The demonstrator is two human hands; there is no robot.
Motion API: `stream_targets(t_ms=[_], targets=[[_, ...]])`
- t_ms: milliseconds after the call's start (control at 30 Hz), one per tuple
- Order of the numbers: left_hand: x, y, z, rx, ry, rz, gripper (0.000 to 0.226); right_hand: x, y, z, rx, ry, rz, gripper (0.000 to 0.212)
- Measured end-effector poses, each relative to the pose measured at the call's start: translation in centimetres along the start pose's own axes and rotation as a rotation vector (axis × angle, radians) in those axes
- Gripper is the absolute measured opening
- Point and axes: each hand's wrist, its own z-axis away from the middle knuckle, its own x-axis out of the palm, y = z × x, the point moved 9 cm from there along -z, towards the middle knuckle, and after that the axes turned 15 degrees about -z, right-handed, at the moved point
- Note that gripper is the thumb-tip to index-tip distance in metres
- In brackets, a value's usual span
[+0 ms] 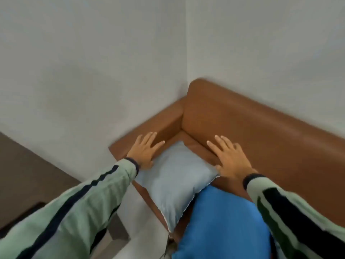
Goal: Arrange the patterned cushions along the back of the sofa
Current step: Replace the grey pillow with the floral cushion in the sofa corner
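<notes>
A pale blue cushion (174, 181) lies flat on the seat at the corner end of a brown leather sofa (252, 124). A bright blue cushion (222, 223) lies beside it, nearer to me, overlapping its right corner. My left hand (144, 151) is spread with fingers apart over the pale cushion's left edge, by the sofa's armrest (155, 126). My right hand (230, 157) is spread at the cushion's right edge, against the base of the backrest. Neither hand grips anything. Both arms wear green sleeves with dark stripes.
The sofa stands in a corner of white walls (93, 62). A dark brown piece of furniture (28, 174) stands to the left of the armrest. Light floor (141, 238) shows in front of the sofa.
</notes>
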Motion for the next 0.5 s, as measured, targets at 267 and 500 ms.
stream_targets(t_ms=[267, 500], targets=[[27.8, 3.1, -2.6, -0.017, -0.442, 0.294, 0.110, 22.3, 2.2, -5.0, 0.130, -0.289, 0.021, 0.098], [35.5, 5.0, -5.1, -0.200, -0.343, 0.530, 0.119, 28.2, 3.8, -9.6, 0.250, -0.278, -0.002, 0.126]])
